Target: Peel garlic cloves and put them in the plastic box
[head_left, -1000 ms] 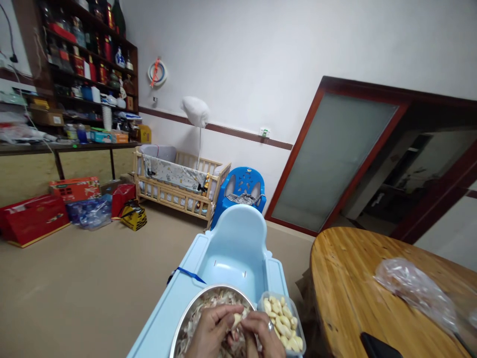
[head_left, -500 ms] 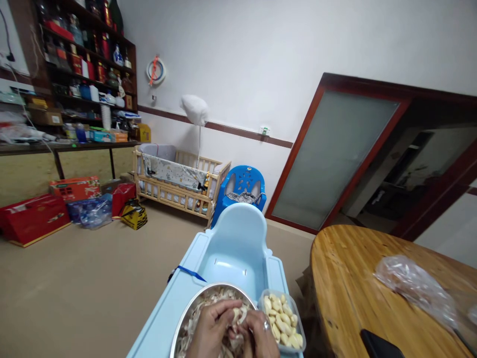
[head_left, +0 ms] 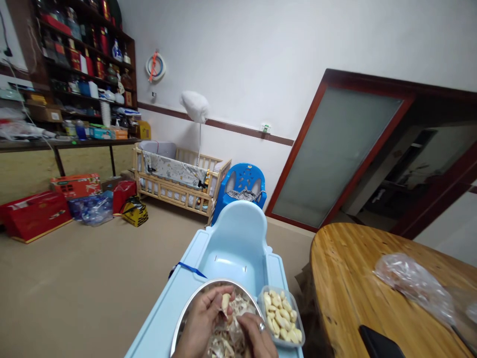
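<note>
My left hand (head_left: 203,318) is closed around a garlic clove (head_left: 225,302), pinched between thumb and fingers over a round metal bowl (head_left: 181,318). Loose garlic skins (head_left: 227,343) fill the bowl. My right hand (head_left: 259,338), with a ring on one finger, hovers at the bowl's right side, apart from the clove. Its fingers are drawn together, and whatever they may grip is hidden. Beside the bowl, a clear plastic container (head_left: 301,325) holds several peeled garlic cloves (head_left: 283,315). Both vessels rest on a light blue child's high chair (head_left: 156,313).
On the right stands a wooden table (head_left: 346,268) bearing a plastic bag (head_left: 413,281) and a black phone (head_left: 380,343). Behind the high chair are a blue chair (head_left: 244,181) and a wooden crib (head_left: 175,194). Red bags (head_left: 35,214) lie on the floor at left.
My hands have come apart: the left moved slightly left and up with the clove, while the right drew away from it. More of the skins in the bowl show.
</note>
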The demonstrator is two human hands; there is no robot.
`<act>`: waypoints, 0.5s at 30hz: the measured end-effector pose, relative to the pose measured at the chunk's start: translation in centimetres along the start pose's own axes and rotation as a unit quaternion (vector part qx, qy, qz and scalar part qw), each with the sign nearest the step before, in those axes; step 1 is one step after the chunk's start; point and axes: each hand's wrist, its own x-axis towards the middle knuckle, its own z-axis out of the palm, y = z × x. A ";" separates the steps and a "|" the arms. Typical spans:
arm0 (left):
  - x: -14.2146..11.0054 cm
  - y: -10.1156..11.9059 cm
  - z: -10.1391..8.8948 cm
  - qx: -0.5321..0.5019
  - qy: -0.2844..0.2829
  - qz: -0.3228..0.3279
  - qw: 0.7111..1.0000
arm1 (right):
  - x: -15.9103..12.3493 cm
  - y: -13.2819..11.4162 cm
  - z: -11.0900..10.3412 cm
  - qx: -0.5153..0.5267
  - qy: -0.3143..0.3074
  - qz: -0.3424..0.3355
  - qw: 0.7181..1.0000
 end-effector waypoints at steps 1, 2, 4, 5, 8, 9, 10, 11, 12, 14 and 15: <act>-0.1 0.0 0.0 -0.009 -0.001 -0.012 1.000 | 0.0 0.0 0.0 0.014 -0.008 0.008 1.000; -0.2 0.0 0.0 -0.016 -0.001 -0.023 1.000 | 0.1 0.0 0.0 0.030 -0.016 0.017 0.999; -0.4 -0.1 0.1 -0.020 -0.004 -0.040 0.999 | 0.6 -0.2 0.0 0.060 -0.027 0.035 0.997; -0.5 -0.2 0.1 -0.019 -0.005 -0.043 0.999 | 0.8 -0.3 -0.1 0.070 -0.027 0.041 0.996; -0.5 -0.3 0.1 -0.014 -0.013 -0.040 0.999 | 1.6 -0.7 -0.2 0.086 -0.023 0.050 0.995; -0.5 -0.3 0.1 -0.014 -0.015 -0.037 0.999 | 1.8 -0.8 -0.2 0.092 -0.029 0.052 0.994; -0.4 -0.3 0.1 -0.013 -0.015 -0.033 0.999 | 1.9 -0.9 -0.2 0.100 -0.038 0.055 0.993; -0.4 -0.4 0.1 -0.011 -0.012 -0.028 0.999 | 1.9 -0.9 -0.2 0.107 -0.050 0.060 0.991; -0.3 -0.4 0.1 -0.009 -0.006 -0.024 1.000 | 1.9 -0.9 -0.2 0.114 -0.061 0.065 0.990; -0.2 -0.5 0.0 -0.002 0.007 -0.017 1.000 | 1.7 -0.9 -0.2 0.119 -0.075 0.079 0.987; -0.1 -0.6 -0.1 0.002 0.011 -0.012 1.000 | 1.7 -0.8 -0.2 0.118 -0.076 0.085 0.986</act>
